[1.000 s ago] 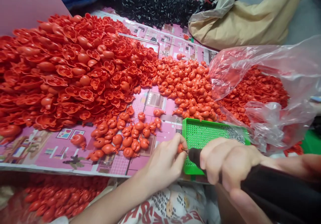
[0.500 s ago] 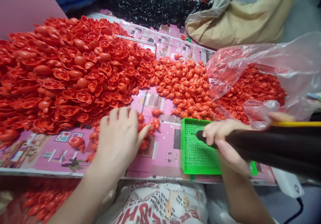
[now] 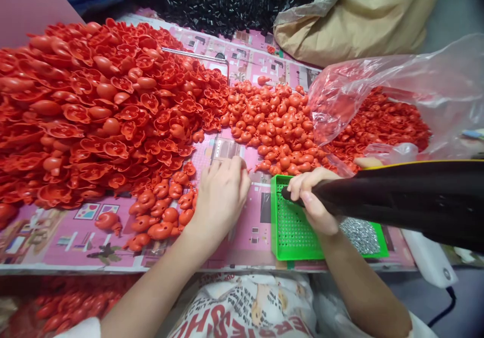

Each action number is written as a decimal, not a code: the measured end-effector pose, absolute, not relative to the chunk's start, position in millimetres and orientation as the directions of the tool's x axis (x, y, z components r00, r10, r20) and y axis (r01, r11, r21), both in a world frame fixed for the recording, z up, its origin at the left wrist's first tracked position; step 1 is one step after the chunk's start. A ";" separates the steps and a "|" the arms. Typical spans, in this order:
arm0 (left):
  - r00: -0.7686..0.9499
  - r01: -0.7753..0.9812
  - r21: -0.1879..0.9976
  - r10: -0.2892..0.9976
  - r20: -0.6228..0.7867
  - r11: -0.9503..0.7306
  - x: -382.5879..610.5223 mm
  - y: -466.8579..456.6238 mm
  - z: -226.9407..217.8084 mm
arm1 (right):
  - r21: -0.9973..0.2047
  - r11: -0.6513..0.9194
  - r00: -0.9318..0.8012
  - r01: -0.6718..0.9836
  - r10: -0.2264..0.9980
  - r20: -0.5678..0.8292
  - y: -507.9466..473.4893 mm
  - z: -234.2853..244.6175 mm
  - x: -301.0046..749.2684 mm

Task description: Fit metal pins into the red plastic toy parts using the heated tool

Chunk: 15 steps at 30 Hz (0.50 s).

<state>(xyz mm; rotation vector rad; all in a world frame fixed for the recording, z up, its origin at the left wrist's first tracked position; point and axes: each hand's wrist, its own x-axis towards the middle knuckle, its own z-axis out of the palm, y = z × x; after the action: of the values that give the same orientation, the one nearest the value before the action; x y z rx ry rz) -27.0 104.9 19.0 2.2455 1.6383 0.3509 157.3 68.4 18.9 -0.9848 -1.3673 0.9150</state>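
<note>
Over the pink patterned tabletop (image 3: pixel 242 247), the curled left hand (image 3: pixel 221 191), its hold hidden, has shifted right beside the red plastic figurines (image 3: pixel 161 230), still apart from the black power screwdriver (image 3: pixel 408 199) the right hand (image 3: pixel 315 204) grips over the green tray (image 3: pixel 282 253).

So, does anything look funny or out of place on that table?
Nothing looks clearly broken, but one red piece looks like a stray: it lies by itself, just left of the small cluster beside the person's left hand, while most others sit bunched together.
</note>
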 end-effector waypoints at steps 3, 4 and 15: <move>0.375 0.676 0.692 0.927 -0.025 -0.255 -25.1 89.6 22.1 | -0.942 0.334 0.014 0.042 0.942 0.335 68.8 15.9 157.2; 0.394 0.612 0.759 0.918 -0.046 -0.225 -23.8 82.9 22.2 | -0.942 0.333 0.014 0.042 0.942 0.334 68.6 16.3 157.5; 0.509 0.413 0.911 0.831 -0.223 -0.008 -11.1 46.4 9.1 | -0.929 0.368 0.089 0.034 0.925 0.370 35.1 103.0 146.1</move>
<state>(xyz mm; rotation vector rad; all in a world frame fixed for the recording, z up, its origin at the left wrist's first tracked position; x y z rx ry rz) -11.1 46.4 9.1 1.6246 1.0843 0.4638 146.1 35.1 103.0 -0.9817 -1.3081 0.8536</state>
